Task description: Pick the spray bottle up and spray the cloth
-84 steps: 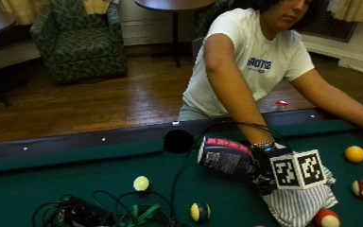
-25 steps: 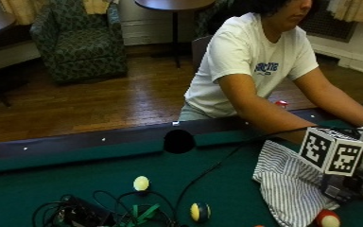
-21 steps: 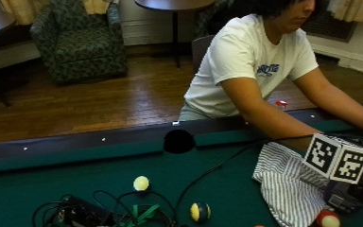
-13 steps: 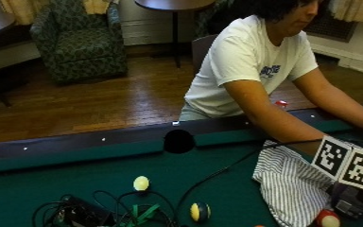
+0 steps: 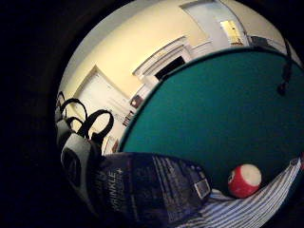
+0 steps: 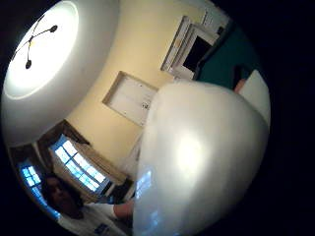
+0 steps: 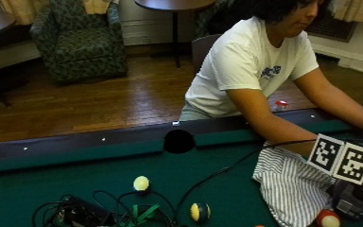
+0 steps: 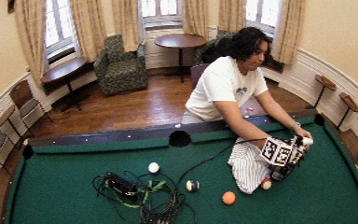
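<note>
Gloved right hand [image 8: 289,161] gripping spray bottle [image 8: 293,154], long axis tilted, white top [image 8: 306,141] uppermost, beside striped cloth [image 7: 291,182]

The pool table [image 7: 56,175] is covered in green felt with a dark rail. On it the cloth [image 7: 291,187] is white with thin dark stripes; at its five o'clock edge lies a red-and-white ball [image 7: 327,219]. At the cloth's nine o'clock sit a pale yellow ball [image 7: 141,183] and a dark blue ball with a yellow band [image 7: 198,211]. The spray bottle [image 5: 152,187] wears a dark label with pale lettering. The armchair [image 7: 81,40] has a mottled green pattern, and the person's shirt [image 7: 238,71] is white with a blue print.
</note>
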`<action>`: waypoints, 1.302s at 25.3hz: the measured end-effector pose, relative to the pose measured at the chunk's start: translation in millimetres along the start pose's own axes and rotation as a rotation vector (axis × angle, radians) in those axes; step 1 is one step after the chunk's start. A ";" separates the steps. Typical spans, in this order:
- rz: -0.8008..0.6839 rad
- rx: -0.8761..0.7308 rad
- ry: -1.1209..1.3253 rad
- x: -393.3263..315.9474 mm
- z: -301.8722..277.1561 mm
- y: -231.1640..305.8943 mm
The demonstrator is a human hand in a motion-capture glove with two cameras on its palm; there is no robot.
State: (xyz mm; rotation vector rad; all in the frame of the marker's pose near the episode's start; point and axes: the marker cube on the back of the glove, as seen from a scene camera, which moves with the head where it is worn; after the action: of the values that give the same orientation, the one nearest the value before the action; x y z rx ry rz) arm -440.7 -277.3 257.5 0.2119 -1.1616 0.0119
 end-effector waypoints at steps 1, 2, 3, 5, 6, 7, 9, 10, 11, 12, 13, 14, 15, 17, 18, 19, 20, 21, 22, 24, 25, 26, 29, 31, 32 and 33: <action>-0.006 -0.001 -0.001 -0.9 -0.3 1.5; -0.007 -0.009 -0.006 -1.5 -0.6 2.7; -0.004 -0.023 -0.014 -1.6 -0.8 3.6; 0.014 -0.060 -0.036 -0.9 -0.8 5.6; 0.024 -0.077 -0.046 -0.4 -0.9 6.8; 0.035 -0.092 -0.054 0.1 -1.1 8.1; 0.055 -0.113 -0.066 1.2 -2.3 11.0; 0.065 -0.119 -0.072 2.1 -2.9 12.6; 0.075 -0.124 -0.076 3.3 -3.5 14.4; 0.085 -0.129 -0.076 4.7 -4.2 16.4; 0.095 -0.134 -0.072 6.3 -5.1 18.7; 0.105 -0.141 -0.063 7.7 -6.6 20.9; 0.113 -0.150 -0.049 9.0 -8.6 23.0; 0.122 -0.172 -0.021 10.2 -14.0 27.0; 0.120 -0.183 -0.008 10.4 -17.1 29.1; 0.115 -0.191 0.006 10.5 -20.4 31.3; 0.107 -0.196 0.022 10.7 -24.2 33.7; 0.094 -0.200 0.040 11.1 -28.5 36.2; 0.080 -0.203 0.058 11.7 -33.1 38.8; 0.050 -0.220 0.084 13.6 -42.2 44.3; 0.040 -0.234 0.094 14.9 -46.6 47.1; 0.032 -0.250 0.103 16.4 -51.3 50.0; 0.015 -0.286 0.152 21.9 -67.2 57.3; 0.001 -0.299 0.202 24.6 -79.5 60.5; -0.010 -0.305 0.232 25.1 -86.1 61.6; -0.022 -0.312 0.264 24.9 -92.9 62.7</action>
State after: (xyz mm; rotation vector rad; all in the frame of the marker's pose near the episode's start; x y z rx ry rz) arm -353.8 -202.4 254.8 -0.0526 -0.8842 -0.1559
